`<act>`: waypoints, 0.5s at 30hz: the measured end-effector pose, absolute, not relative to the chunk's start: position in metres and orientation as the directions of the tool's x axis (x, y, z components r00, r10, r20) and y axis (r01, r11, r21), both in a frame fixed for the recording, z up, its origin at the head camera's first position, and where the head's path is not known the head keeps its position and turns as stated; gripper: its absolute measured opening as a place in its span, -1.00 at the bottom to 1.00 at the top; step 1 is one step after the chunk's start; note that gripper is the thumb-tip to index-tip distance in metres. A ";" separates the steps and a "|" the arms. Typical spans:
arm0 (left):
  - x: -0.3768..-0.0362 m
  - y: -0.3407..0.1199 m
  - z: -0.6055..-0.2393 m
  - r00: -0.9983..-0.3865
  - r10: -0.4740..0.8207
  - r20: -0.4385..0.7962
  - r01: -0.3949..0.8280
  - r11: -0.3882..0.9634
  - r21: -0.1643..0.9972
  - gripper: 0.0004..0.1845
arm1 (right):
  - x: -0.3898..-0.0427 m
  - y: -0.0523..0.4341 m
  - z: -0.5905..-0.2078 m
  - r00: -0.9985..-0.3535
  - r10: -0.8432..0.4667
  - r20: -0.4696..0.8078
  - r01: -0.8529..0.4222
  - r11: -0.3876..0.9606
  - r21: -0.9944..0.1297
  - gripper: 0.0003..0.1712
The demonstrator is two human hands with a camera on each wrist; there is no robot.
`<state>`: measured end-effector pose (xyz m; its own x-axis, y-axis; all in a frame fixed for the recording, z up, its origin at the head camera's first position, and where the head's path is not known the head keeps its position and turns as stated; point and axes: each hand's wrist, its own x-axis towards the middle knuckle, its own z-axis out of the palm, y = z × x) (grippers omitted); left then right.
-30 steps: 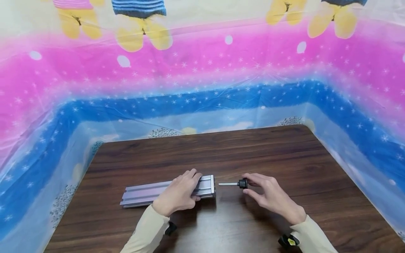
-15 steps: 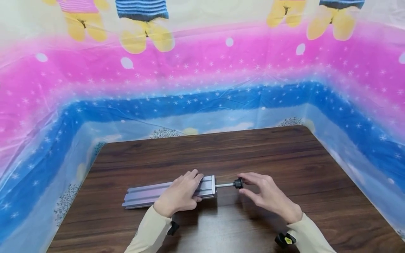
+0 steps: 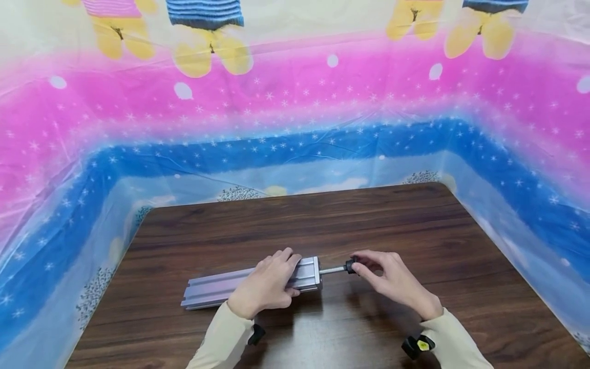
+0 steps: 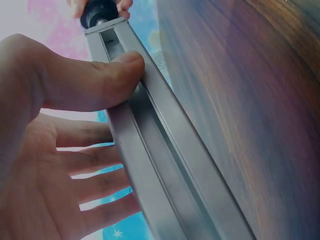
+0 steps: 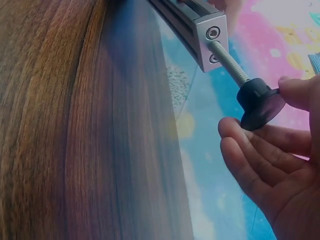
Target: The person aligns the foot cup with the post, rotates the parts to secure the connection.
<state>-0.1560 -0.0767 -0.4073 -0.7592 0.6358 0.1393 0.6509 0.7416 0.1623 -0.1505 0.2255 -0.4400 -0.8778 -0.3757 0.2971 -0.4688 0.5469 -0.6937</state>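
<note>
Our left hand [image 3: 265, 284] holds the long silver metal bar [image 3: 216, 289]; at the bar's end, our right hand [image 3: 392, 282] pinches the black-knobbed screw [image 3: 349, 266].

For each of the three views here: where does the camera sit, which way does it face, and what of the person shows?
Head: worn high, facing forward and down at the table; both hands and sleeves show, left hand, right hand.
Left wrist: low beside the rail, facing along it; left palm and thumb show.
Right wrist: low by the table edge, facing the rail's end; right fingers at the knob.
Shared: rail and knob appear in all three.
</note>
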 end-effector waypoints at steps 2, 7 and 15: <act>-0.155 -0.076 -0.408 -0.761 0.633 0.142 0.649 0.743 0.162 -0.44 | -0.151 0.224 -0.439 -0.896 -0.358 0.262 -0.429 0.550 -0.717 -0.65; -0.155 -0.073 -0.409 -0.765 0.629 0.140 0.644 0.748 0.161 -0.44 | -0.151 0.219 -0.437 -0.928 -0.309 0.208 -0.357 0.576 -0.736 -0.66; -0.154 -0.072 -0.409 -0.766 0.628 0.136 0.643 0.749 0.163 -0.40 | -0.153 0.215 -0.437 -0.967 -0.235 0.100 -0.226 0.606 -0.763 -0.34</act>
<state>-0.1535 -0.0718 -0.4091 -0.7662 0.6281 0.1356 0.6426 0.7487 0.1629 -0.1528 0.2151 -0.4374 -0.9668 -0.2350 0.1002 -0.2263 0.6061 -0.7625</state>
